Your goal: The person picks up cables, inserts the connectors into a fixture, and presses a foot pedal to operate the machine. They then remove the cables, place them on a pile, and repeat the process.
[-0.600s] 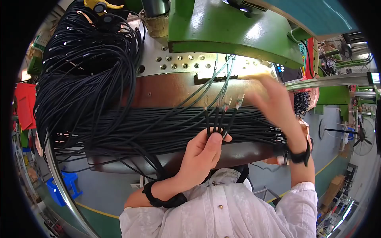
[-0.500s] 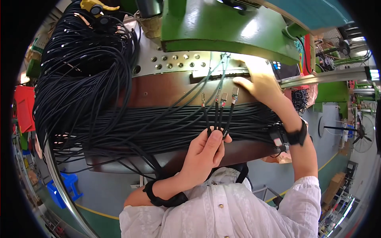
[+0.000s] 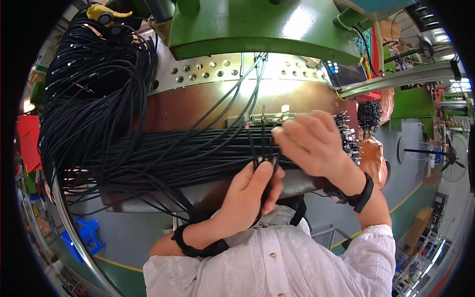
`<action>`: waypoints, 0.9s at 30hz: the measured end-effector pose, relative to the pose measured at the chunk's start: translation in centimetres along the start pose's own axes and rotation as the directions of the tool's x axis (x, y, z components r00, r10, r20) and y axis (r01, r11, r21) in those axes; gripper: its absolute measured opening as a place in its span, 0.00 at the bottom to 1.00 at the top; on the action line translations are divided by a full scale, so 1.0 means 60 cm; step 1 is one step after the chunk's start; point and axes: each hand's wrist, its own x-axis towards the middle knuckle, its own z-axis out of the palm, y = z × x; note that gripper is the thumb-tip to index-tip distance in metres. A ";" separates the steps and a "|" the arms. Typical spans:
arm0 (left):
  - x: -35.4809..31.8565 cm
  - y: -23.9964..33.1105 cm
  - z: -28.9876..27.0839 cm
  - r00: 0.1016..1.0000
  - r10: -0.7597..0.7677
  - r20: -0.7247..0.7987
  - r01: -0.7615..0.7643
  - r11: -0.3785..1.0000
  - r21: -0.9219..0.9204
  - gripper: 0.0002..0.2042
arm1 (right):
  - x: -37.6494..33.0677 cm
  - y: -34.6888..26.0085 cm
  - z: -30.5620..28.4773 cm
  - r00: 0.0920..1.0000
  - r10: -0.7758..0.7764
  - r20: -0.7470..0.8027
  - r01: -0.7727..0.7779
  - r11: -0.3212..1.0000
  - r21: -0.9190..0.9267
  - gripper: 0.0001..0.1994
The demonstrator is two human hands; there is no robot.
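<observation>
Head view, watched from my remote station: I see the left hand pinching a few black cables between thumb and fingers, in front of the person's chest, their metal-tipped ends fanned out and pointing away from the body. The right hand is just to the right of those ends, fingers curled and fingertips close to the rightmost cable; whether it grips that cable or anything else I cannot tell from here. I note a grey slotted strip behind the cable ends, its right end close to the right hand, contact unclear to me. Under both hands I record a broad row of cables laid across a brown board, with many connector ends gathered at its right. To the left I log a large heap of cables, with a yellow tool near its top. Beyond the board I have a metal plate with round holes, under a green machine body; some loose strands slant from the bright patch there down to the row. I mark a blue stool on the floor at lower left and a fan far right
</observation>
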 end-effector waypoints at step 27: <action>-0.034 -0.013 -0.037 0.984 0.156 0.089 -0.177 0.920 0.350 0.14 | 0.026 0.003 0.036 0.983 0.164 -0.082 -0.159 0.985 0.061 0.18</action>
